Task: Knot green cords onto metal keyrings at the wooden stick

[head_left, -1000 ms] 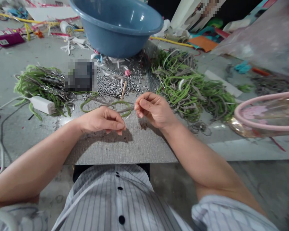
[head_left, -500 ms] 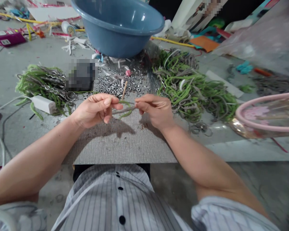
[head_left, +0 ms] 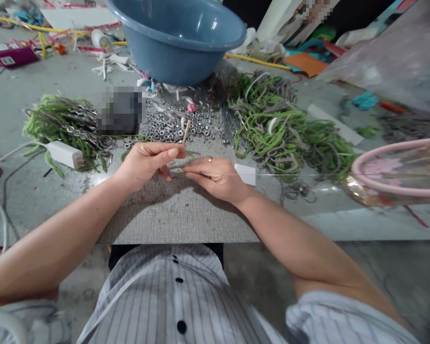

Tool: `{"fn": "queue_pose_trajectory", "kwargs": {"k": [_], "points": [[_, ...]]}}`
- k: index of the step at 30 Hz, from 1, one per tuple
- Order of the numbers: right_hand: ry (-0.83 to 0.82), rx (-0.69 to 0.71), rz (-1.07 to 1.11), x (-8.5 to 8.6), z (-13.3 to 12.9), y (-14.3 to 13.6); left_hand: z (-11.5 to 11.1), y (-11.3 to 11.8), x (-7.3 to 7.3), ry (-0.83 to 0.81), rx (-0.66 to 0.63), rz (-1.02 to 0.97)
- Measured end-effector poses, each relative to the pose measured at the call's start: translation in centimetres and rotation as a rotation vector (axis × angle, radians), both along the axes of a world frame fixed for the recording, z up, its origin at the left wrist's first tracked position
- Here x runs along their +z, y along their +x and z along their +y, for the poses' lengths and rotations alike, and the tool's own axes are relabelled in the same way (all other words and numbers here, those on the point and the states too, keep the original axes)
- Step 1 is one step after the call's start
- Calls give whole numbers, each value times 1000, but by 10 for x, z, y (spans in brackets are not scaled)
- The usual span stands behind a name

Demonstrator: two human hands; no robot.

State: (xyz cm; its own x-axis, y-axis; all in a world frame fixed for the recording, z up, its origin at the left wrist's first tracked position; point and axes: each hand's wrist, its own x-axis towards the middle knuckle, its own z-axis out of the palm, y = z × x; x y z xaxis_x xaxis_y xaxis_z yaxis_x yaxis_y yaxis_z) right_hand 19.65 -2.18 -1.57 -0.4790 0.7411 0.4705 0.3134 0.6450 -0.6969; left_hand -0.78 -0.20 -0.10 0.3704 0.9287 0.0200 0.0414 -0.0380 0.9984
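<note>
My left hand (head_left: pixel 146 162) and my right hand (head_left: pixel 215 176) meet fingertip to fingertip over the grey textured board (head_left: pixel 179 215). Between them they pinch a green and grey cord (head_left: pixel 189 155); most of it is hidden under the fingers. Just beyond the hands lies a heap of small metal nuts (head_left: pixel 172 125) with a thin wooden stick (head_left: pixel 185 132) standing out of it. A ring shows on my right hand.
A blue basin (head_left: pixel 181 40) stands at the back. Heaps of green and grey cords lie left (head_left: pixel 62 124) and right (head_left: pixel 290 129). A white charger (head_left: pixel 62 155) with its cable lies at the left, a pink-rimmed clear container (head_left: pixel 397 172) at the right, a small white piece (head_left: pixel 245 174) by my right hand.
My right hand has dropped lower and moved left toward my left hand. The cord's loop, open on the board a second ago, is now gathered in between the fingers.
</note>
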Motion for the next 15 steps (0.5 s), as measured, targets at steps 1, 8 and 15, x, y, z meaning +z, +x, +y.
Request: {"fn": "queue_pose_trajectory", "kwargs": {"k": [1,8,15], "points": [[35,13,-17,-1,0,-1,0,1,-2,40,-9,43],[167,2,14,-3,2,-2,2,0,-8,254,-114,299],[-17,-44,116,4,3,-2,5,-2,-3,336,-283,331]]}}
